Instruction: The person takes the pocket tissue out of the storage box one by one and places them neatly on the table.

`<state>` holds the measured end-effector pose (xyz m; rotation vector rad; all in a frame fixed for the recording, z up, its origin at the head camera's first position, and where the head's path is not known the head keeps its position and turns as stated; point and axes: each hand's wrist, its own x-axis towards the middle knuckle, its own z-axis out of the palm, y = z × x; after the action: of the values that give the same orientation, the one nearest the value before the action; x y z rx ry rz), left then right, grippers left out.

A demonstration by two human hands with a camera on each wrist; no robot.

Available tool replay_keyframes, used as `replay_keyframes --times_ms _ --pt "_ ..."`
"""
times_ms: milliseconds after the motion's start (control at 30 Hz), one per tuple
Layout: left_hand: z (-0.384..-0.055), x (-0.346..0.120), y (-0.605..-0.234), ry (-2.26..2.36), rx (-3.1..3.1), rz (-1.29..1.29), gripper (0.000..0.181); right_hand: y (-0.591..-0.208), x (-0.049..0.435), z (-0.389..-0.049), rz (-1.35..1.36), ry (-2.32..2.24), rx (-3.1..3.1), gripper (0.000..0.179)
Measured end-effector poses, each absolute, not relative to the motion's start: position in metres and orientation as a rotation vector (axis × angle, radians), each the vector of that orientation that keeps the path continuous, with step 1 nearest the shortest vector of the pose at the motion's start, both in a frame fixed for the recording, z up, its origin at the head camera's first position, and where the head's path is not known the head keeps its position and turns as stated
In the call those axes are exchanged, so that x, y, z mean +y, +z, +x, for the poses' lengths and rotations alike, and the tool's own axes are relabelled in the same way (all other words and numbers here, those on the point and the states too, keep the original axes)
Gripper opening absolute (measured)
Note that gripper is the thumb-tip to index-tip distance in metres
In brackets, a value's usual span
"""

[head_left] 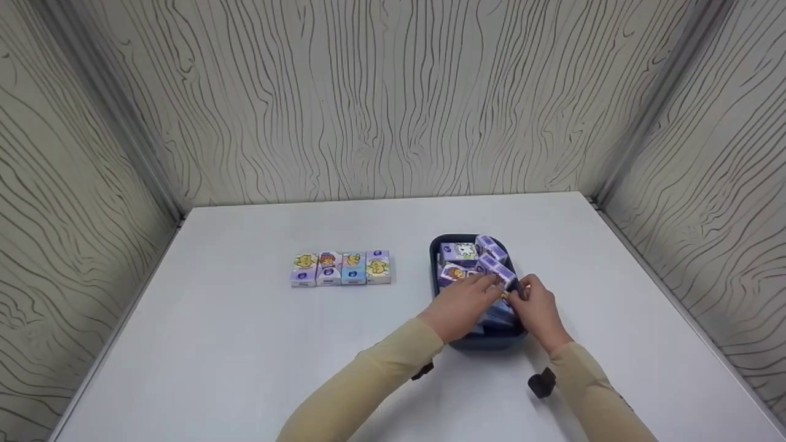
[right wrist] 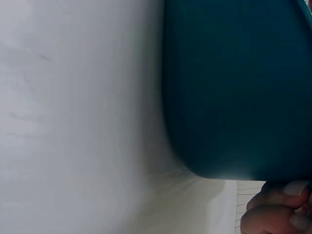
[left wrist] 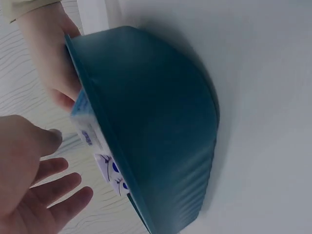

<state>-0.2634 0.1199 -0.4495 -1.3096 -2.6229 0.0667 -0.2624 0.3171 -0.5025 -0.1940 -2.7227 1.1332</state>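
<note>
On a white table [head_left: 215, 350], the left hand [head_left: 462, 306] is over small boxes [head_left: 457, 252] in a dark bin [head_left: 489, 344] — the right hand [head_left: 538, 310] at its right rim — with four boxes [head_left: 330, 270] lined up to the left.

On the white table [head_left: 233, 350], four patterned boxes [head_left: 344, 270] are lined up, touching, left of a dark open bin [head_left: 488, 344].

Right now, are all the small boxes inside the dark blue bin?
No, four small boxes lie side by side on the white table, outside the bin.
</note>
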Motion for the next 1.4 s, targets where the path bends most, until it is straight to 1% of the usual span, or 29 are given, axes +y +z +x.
replay_keyframes --times_ms 267,500,600,800,1100,1333,1400 --pt "-0.26 0.127 -0.459 0.195 -2.61 -1.33 0.04 -0.502 0.314 -0.264 -0.204 1.134 -2.737 0.019" --pt "-0.259 0.125 -0.46 0.144 -2.552 -1.335 0.029 -0.502 0.311 -0.265 -0.178 1.144 -2.721 0.016" --pt "-0.257 0.125 -0.46 0.099 -2.588 -1.33 0.029 -0.502 0.31 -0.265 -0.179 1.139 -2.723 0.016" --pt "-0.255 0.122 -0.457 -0.03 -2.699 -1.31 0.038 -0.502 0.31 -0.265 -0.192 1.133 -2.745 0.017" --pt "-0.252 0.114 -0.454 -0.099 -2.601 -1.284 0.031 -0.499 0.317 -0.265 -0.18 1.086 -2.747 0.015" --pt "-0.248 0.106 -0.45 -0.159 -2.676 -1.233 0.037 -0.5 0.318 -0.263 -0.169 1.081 -2.775 0.016" --pt "-0.248 0.102 -0.446 -0.196 -2.678 -1.214 0.037 -0.501 0.318 -0.263 -0.181 1.074 -2.781 0.016"
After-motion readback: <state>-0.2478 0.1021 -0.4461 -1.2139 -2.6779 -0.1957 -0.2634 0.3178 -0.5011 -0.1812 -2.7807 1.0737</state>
